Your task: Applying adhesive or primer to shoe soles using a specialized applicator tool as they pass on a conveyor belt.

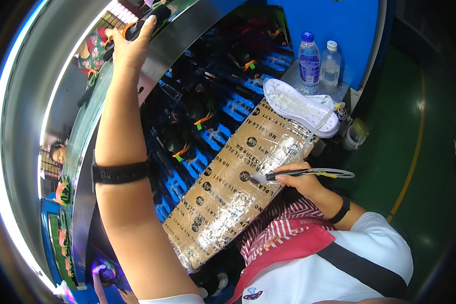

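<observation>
My left arm reaches far up and left, where my left hand (130, 48) closes around a black shoe upper (160, 15) with orange trim, over the conveyor edge. My right hand (300, 180) grips a brush (289, 174) with a black handle, pale bristles and a clear tube looping from its rear end. The bristles are over a board (223, 187) covered with printed brown tape, close to its surface; I cannot tell whether they touch. At the far end of this board lies a white shoe sole (299, 104) with whitish bits inside it.
Two bottles (309, 63) stand on a ledge by a blue panel (334, 25). Below the conveyor (93, 121), racks hold several black shoes (176, 137) with orange and green tabs. A small jar (356, 134) hangs beyond the board. Other people are across the line.
</observation>
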